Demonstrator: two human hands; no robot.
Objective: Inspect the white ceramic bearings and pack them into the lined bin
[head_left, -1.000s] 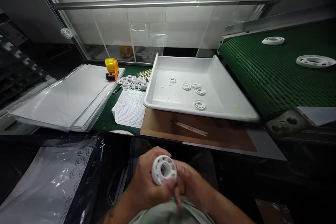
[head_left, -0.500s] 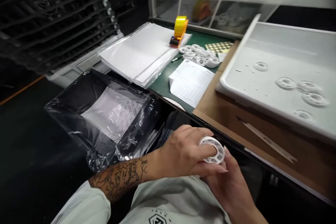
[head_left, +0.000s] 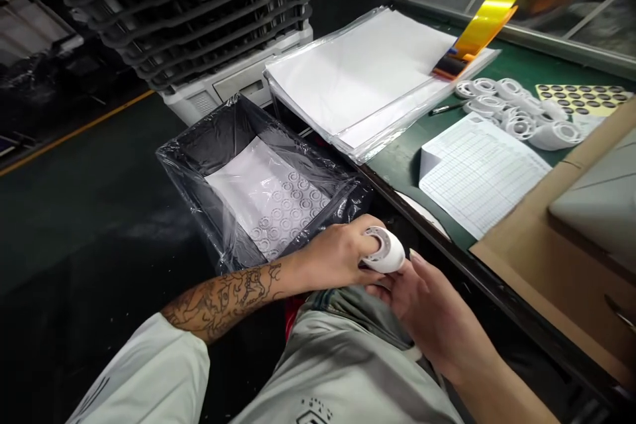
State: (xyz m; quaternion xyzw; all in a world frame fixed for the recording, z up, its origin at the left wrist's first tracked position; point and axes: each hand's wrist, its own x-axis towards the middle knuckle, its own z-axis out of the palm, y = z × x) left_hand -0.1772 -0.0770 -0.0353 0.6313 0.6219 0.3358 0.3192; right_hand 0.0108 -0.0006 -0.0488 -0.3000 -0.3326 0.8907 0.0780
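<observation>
My left hand (head_left: 338, 248) is closed on a white plastic ring (head_left: 392, 254), its fingers hooked into the ring's open face, with the smooth outer side turned to the right. Close against the ring's lower right side is my right hand (head_left: 430, 308), its thumb raised apart from the other fingers. Its fingertips lie under the ring, and whether they touch it is hard to see. Left of my hands stands a black bin (head_left: 191, 175) lined with clear plastic. Rows of similar rings (head_left: 291, 209) lie inside it, beside a white sheet (head_left: 243, 172).
On the green bench (head_left: 397, 162) are stacked white sheets (head_left: 368, 79), an orange tape dispenser (head_left: 472, 40), a pile of white rings (head_left: 517, 109), a sticker sheet (head_left: 581, 98) and a printed form (head_left: 481, 169). Cardboard (head_left: 556, 278) and part of a white tray (head_left: 601, 205) lie to the right. Dark stacked racks (head_left: 213, 13) stand behind.
The view has swung left, so the bin shows more and the tray mostly leaves the frame. The ring has moved left towards the bin and turned. My right thumb has drawn away from it.
</observation>
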